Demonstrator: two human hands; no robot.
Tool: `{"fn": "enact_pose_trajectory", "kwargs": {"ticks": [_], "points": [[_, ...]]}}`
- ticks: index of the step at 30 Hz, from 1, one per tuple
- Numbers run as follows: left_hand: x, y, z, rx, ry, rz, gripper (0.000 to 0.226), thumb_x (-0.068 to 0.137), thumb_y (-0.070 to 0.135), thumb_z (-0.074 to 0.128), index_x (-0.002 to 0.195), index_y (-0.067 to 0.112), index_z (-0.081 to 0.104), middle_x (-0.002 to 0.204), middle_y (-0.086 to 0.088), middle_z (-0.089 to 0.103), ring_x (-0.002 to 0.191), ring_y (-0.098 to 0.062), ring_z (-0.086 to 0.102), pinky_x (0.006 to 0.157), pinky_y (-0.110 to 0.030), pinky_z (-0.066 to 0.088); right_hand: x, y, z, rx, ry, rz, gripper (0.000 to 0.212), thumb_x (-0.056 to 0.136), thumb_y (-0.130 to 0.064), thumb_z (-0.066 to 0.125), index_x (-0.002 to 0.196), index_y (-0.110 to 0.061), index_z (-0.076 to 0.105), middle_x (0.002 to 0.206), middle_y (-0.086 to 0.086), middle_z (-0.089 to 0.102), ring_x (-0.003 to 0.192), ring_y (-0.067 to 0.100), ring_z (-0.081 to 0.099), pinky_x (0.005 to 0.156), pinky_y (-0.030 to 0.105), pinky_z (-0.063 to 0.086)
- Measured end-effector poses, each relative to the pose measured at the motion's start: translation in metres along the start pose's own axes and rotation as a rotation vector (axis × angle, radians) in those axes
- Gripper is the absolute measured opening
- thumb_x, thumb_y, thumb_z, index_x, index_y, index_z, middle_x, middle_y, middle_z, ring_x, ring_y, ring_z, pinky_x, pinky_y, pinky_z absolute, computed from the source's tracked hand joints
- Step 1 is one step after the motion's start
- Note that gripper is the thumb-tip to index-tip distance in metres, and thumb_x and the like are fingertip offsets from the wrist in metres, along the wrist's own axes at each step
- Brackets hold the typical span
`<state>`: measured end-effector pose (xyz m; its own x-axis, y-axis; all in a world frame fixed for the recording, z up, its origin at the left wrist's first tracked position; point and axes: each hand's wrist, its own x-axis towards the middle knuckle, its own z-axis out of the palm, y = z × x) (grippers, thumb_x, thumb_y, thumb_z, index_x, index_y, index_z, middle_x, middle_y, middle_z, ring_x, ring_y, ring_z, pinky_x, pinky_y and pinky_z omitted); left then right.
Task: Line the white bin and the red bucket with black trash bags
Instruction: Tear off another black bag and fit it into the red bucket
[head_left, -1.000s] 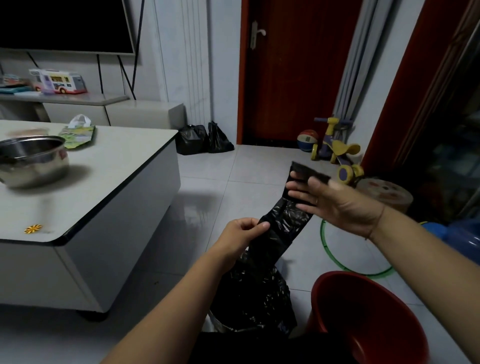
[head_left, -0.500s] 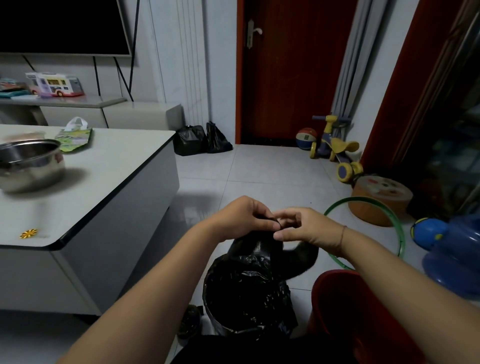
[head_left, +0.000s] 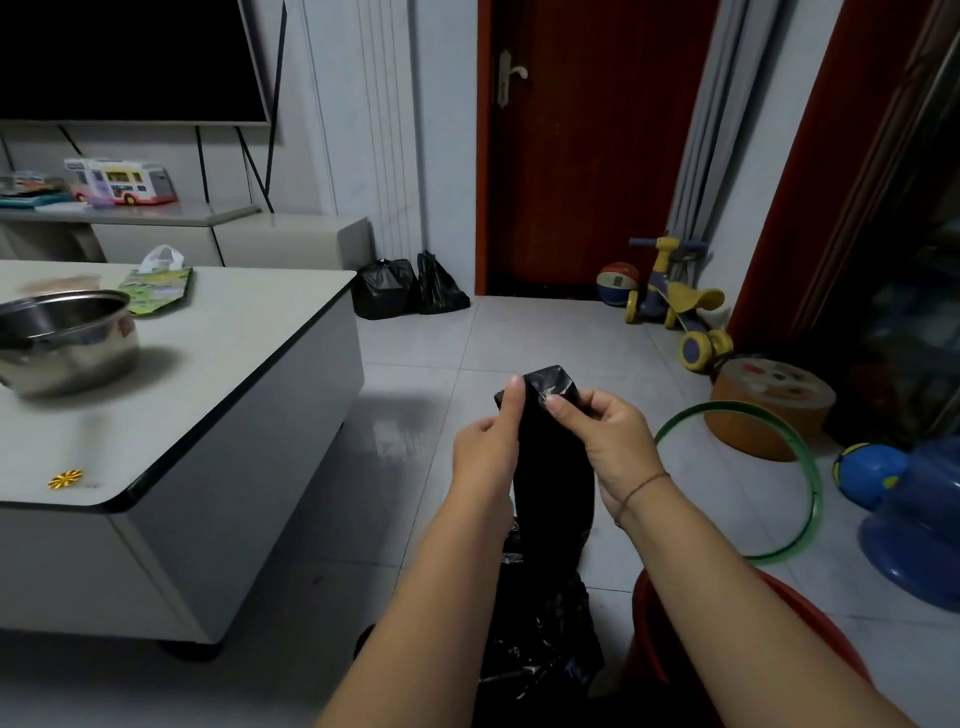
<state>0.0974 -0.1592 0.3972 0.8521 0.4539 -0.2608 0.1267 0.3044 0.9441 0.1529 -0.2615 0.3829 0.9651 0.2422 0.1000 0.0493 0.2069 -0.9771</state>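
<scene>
A folded black trash bag was pinched at its top by the left hand and the right hand, held up over the floor; the red bucket was seen below right.

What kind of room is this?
Probably a home's living room: there is a large black flat television, a low white table with a dark edge, and a yellow toy tricycle on the tiled floor.
</scene>
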Motion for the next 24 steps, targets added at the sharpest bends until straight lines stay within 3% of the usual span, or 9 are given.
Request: {"fn": "enact_pose_trajectory", "kwargs": {"ticks": [2, 4, 10, 15, 18, 21, 24], "points": [[-0.002, 0.009, 0.002, -0.162, -0.002, 0.051, 0.033, 0.088, 0.042, 0.064, 0.087, 0.009, 0.070, 0.083, -0.007, 0.074, 0.073, -0.017, 0.072, 0.055, -0.023, 0.057, -0.004, -0.004, 0.010, 0.048, -0.039, 0.018, 0.010, 0.081, -0.014, 0.072, 0.087, -0.006, 0.070, 0.079, 0.009, 0.075, 0.072, 0.019, 0.072, 0.060, 0.024, 0.055], [-0.005, 0.013, 0.002, -0.277, 0.017, 0.093, 0.025, 0.090, 0.029, 0.065, 0.092, 0.005, 0.071, 0.088, -0.014, 0.075, 0.080, -0.025, 0.073, 0.065, -0.030, 0.061, -0.008, -0.007, 0.016, 0.096, -0.036, 0.033, 0.011, 0.081, -0.017, 0.072, 0.085, -0.007, 0.071, 0.082, 0.012, 0.075, 0.074, 0.022, 0.072, 0.062, 0.027, 0.057], [-0.007, 0.001, -0.007, -0.265, -0.003, 0.122, 0.019, 0.087, 0.025, 0.069, 0.091, 0.007, 0.074, 0.084, -0.012, 0.076, 0.077, -0.025, 0.074, 0.063, -0.030, 0.061, -0.018, 0.006, 0.012, -0.020, 0.084, 0.028, 0.029, 0.089, -0.033, 0.063, 0.082, -0.006, 0.071, 0.087, 0.017, 0.074, 0.085, 0.031, 0.071, 0.077, 0.040, 0.059], [-0.002, -0.003, -0.012, -0.163, -0.055, 0.179, 0.013, 0.084, 0.025, 0.072, 0.087, 0.012, 0.076, 0.081, -0.007, 0.077, 0.076, -0.022, 0.074, 0.062, -0.028, 0.059, -0.023, 0.005, 0.013, -0.021, 0.063, -0.022, 0.022, 0.086, -0.037, 0.066, 0.088, -0.016, 0.072, 0.086, 0.002, 0.076, 0.082, 0.016, 0.073, 0.064, 0.021, 0.056], [-0.003, -0.006, -0.012, -0.113, -0.146, 0.194, 0.008, 0.085, 0.017, 0.071, 0.090, 0.014, 0.076, 0.084, -0.009, 0.077, 0.078, -0.023, 0.074, 0.061, -0.026, 0.057, -0.022, 0.002, 0.014, 0.065, 0.061, -0.049, 0.013, 0.081, -0.027, 0.072, 0.088, -0.015, 0.072, 0.084, 0.003, 0.076, 0.078, 0.015, 0.073, 0.061, 0.018, 0.055], [0.001, -0.008, -0.016, -0.100, -0.209, 0.223, 0.022, 0.087, 0.009, 0.066, 0.106, 0.020, 0.072, 0.095, -0.008, 0.076, 0.083, -0.020, 0.074, 0.062, -0.022, 0.056, -0.021, 0.003, 0.014, 0.156, 0.054, -0.087, 0.009, 0.087, -0.010, 0.064, 0.091, -0.013, 0.071, 0.086, 0.005, 0.076, 0.080, 0.016, 0.073, 0.064, 0.019, 0.055], [0.001, -0.005, -0.021, -0.158, -0.228, 0.165, 0.036, 0.088, 0.020, 0.067, 0.123, 0.028, 0.063, 0.108, -0.007, 0.071, 0.088, -0.015, 0.073, 0.063, -0.021, 0.056, -0.019, 0.005, 0.012, 0.162, -0.016, -0.096, 0.014, 0.089, -0.008, 0.060, 0.094, -0.013, 0.072, 0.090, 0.005, 0.076, 0.085, 0.015, 0.072, 0.068, 0.018, 0.054]]}}
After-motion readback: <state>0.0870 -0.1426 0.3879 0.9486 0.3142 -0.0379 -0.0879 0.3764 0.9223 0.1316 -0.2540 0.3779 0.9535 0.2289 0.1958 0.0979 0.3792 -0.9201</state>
